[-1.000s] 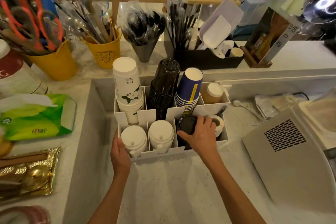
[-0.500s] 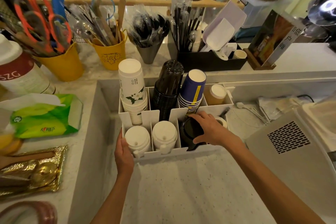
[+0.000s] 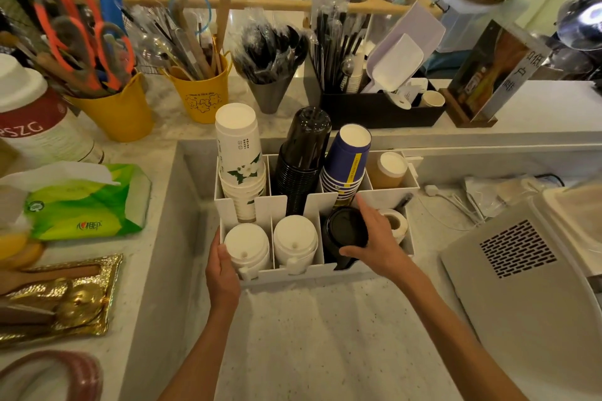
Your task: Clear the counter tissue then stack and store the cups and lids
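A white divided organizer [image 3: 325, 272] stands on the lower counter. Its back row holds upside-down stacks: white flowered cups [image 3: 239, 153], black cups [image 3: 304, 153], blue cups [image 3: 347, 161] and a brown cup [image 3: 389, 169]. Two stacks of white lids [image 3: 294, 239] fill the front left slots. My right hand [image 3: 374, 238] grips the stack of black lids [image 3: 345, 228] in the third front slot. My left hand [image 3: 223, 270] holds the organizer's front left corner. A small white roll [image 3: 395, 223] lies in the slot right of the black lids.
A green tissue pack [image 3: 81, 202] lies on the raised counter at left, above a gold tray [image 3: 65, 296]. Yellow buckets [image 3: 117, 111] with scissors and utensils, a black straw caddy [image 3: 374, 107] and a sign stand line the back. A grey vented appliance [image 3: 521, 270] sits at right.
My right hand has turned and closed around the black lid stack from its right side. The view has shifted slightly forward. My left hand stays on the organizer's corner.
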`<action>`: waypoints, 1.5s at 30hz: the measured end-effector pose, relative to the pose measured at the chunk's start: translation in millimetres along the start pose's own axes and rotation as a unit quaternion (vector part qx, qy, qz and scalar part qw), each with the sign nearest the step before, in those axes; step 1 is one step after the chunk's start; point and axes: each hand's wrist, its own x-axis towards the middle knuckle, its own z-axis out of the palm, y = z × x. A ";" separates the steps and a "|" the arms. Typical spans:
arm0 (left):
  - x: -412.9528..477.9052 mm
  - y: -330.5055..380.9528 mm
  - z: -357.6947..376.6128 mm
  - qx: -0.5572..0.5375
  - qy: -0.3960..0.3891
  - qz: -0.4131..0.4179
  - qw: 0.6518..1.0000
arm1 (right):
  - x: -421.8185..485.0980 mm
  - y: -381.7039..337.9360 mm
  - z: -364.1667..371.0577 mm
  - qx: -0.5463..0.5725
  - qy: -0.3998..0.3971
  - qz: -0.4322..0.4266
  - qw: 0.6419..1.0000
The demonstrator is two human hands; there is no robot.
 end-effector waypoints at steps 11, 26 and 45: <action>1.8 -4.0 1.4 0.000 0.011 -0.008 1.000 | -22.1 12.5 52.0 0.270 0.150 0.068 0.949; -3.8 21.6 -6.3 -0.006 -0.038 -0.001 0.999 | -37.8 23.7 26.2 0.241 0.060 0.057 0.967; -5.4 44.8 -16.3 0.155 -0.084 -0.061 0.983 | -37.3 125.1 8.4 0.319 0.173 0.205 0.909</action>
